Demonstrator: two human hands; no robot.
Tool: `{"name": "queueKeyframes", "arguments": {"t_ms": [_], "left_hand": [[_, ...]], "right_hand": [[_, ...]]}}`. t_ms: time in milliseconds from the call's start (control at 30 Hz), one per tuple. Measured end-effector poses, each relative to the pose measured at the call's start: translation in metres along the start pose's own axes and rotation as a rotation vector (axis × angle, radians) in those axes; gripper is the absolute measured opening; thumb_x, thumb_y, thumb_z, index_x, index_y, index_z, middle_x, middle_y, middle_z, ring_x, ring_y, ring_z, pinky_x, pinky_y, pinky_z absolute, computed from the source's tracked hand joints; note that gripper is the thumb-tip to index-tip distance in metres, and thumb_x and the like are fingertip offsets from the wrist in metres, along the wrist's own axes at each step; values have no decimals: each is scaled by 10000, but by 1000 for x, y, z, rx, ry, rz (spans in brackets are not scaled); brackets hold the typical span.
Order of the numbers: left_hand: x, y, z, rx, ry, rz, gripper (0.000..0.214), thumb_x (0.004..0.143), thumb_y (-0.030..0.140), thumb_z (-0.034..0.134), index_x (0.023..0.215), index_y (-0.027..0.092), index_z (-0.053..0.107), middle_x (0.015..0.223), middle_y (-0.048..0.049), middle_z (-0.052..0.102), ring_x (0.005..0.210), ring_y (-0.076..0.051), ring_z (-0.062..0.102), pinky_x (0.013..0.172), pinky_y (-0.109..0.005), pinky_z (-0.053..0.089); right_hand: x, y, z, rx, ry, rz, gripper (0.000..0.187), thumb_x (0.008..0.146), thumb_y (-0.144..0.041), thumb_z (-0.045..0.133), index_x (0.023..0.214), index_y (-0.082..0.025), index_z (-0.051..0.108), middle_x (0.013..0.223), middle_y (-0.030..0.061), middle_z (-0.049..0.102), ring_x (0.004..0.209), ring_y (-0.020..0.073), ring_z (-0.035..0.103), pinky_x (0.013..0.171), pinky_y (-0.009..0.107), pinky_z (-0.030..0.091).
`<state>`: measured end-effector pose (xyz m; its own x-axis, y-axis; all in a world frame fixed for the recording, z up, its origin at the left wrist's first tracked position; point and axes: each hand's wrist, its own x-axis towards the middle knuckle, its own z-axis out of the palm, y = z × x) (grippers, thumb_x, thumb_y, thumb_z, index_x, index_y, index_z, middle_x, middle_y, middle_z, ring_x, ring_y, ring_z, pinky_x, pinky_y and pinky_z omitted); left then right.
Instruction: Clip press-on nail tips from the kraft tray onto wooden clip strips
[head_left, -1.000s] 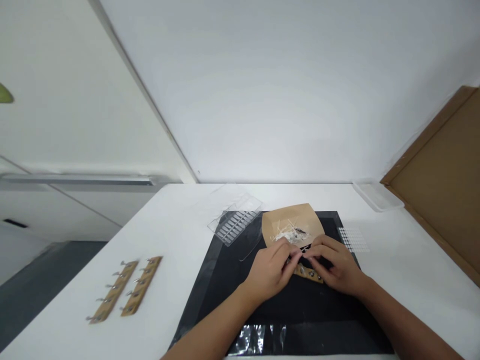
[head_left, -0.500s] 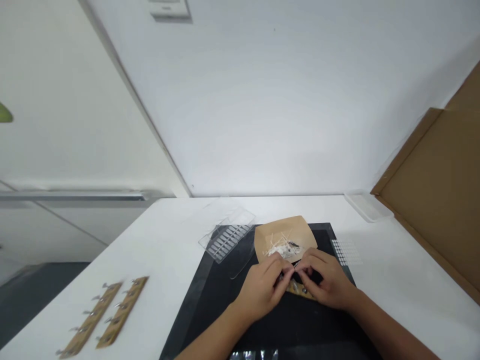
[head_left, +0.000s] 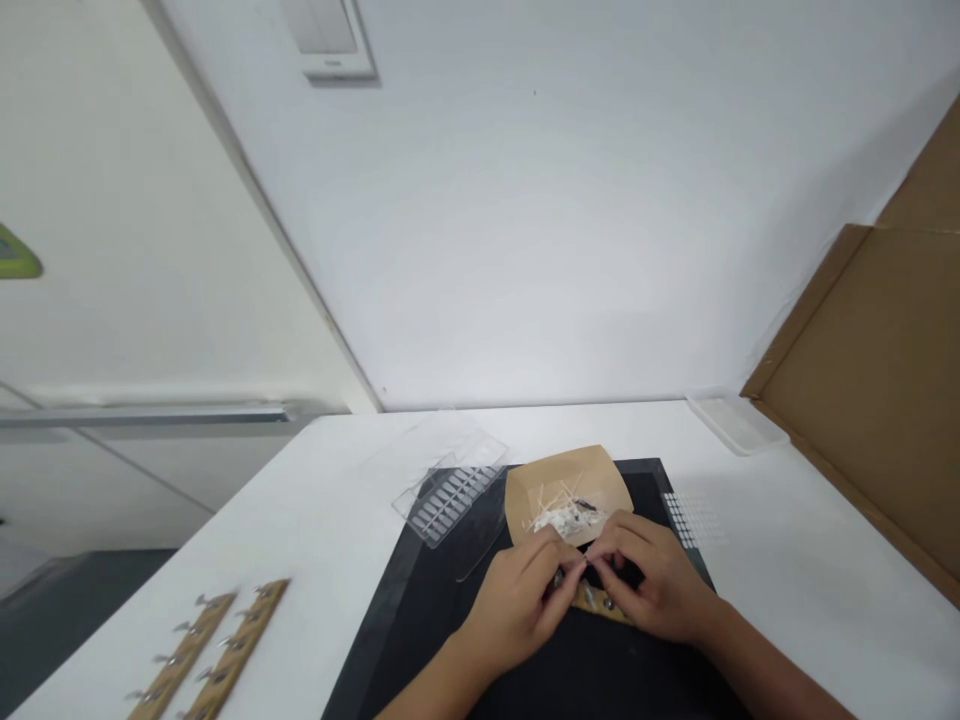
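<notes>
- Black mat (head_left: 427, 625) on a white table (head_left: 322, 560); I take the meeting fingertips as my clock's centre.
- Left hand (head_left: 525, 597): I have thumb and forefinger pinched together.
- Right hand (head_left: 660, 583): pinched likewise, tips at the left's; I cannot tell what, if anything, sits between them, it is too small.
- Wooden strip (head_left: 602, 603), carrying metal parts, at five o'clock, just below the fingertips, partly hidden by the hands.
- Paper tray (head_left: 600, 472) of white bits at twelve.
- Clear plastic sheet (head_left: 450, 500) at ten.
- White-dotted sheet (head_left: 681, 515) towards two, shallow plastic tray (head_left: 739, 427) and cardboard (head_left: 870, 400) beyond.
- Two pegged boards (head_left: 238, 650), side by side, between eight and nine.
</notes>
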<state>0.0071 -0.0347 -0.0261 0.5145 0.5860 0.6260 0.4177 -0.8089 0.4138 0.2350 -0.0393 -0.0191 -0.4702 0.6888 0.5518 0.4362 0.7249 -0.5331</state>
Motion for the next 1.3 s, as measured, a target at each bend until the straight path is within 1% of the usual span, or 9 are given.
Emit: {"name": "queueKeyframes", "arguments": {"t_ms": [100, 267, 500, 600, 767, 1033, 1200, 1300], "left_hand": [[-1, 0, 0, 5, -2, -3, 69, 1025, 156, 563, 998, 203, 605, 831, -29, 653, 716, -139, 624, 619, -218, 483], [-3, -1, 2, -10, -17, -1, 70, 1021, 143, 566, 1018, 201, 605, 847, -33, 654, 726, -138, 613, 629, -223, 472], [-4, -2, 2, -5, -51, 13, 70, 1022, 140, 575, 1058, 190, 608, 886, -42, 665, 762, -141, 629, 654, -218, 482], [-4, -3, 3, 0, -51, 18, 78, 1024, 138, 572, 1070, 190, 608, 897, -46, 672, 777, -146, 638, 664, -220, 490], [-5, -4, 3, -27, -48, 9, 96, 1022, 125, 571, 1080, 195, 602, 920, -43, 688, 800, -145, 649, 701, -228, 508], [-3, 0, 1, -48, -25, 1, 124, 1016, 114, 569, 1099, 197, 608, 932, -49, 685, 829, -150, 666, 712, -226, 516], [-2, 0, -2, -33, -17, 28, 130, 1008, 107, 570, 1104, 187, 603, 915, -55, 677, 804, -155, 654, 691, -231, 509], [-2, -1, -3, -27, -14, 34, 127, 1008, 96, 568, 1090, 186, 602, 901, -54, 672, 795, -154, 649, 686, -231, 502]], "right_hand": [[0, 0, 0, 17, -1, 17, 148, 963, -137, 594, 1040, -250, 651, 890, 26, 634, 743, 179, 602, 662, 318, 466], [0, 0, -2, 9, -17, 29, 154, 967, -128, 588, 1042, -245, 654, 907, 28, 633, 769, 176, 601, 673, 310, 453], [-1, -1, -2, -34, -101, 40, 132, 970, -137, 582, 1031, -234, 647, 907, 24, 632, 804, 172, 599, 683, 295, 415], [-1, -2, -2, -49, -116, 38, 120, 963, -135, 579, 1009, -232, 633, 892, 17, 629, 802, 169, 594, 678, 290, 399], [-2, -1, -2, -53, -110, 28, 110, 954, -131, 590, 987, -229, 626, 880, 15, 630, 796, 167, 589, 674, 286, 400], [-3, 1, -1, -50, -43, -25, 130, 976, -132, 593, 1045, -228, 649, 915, 33, 650, 839, 176, 604, 719, 289, 433], [-2, 0, -3, -67, -50, -36, 123, 970, -134, 594, 1032, -225, 648, 905, 28, 655, 825, 173, 605, 713, 283, 425], [-2, 0, -4, -97, -60, -16, 116, 976, -152, 585, 1028, -228, 656, 847, 13, 637, 773, 164, 588, 684, 280, 398]]}}
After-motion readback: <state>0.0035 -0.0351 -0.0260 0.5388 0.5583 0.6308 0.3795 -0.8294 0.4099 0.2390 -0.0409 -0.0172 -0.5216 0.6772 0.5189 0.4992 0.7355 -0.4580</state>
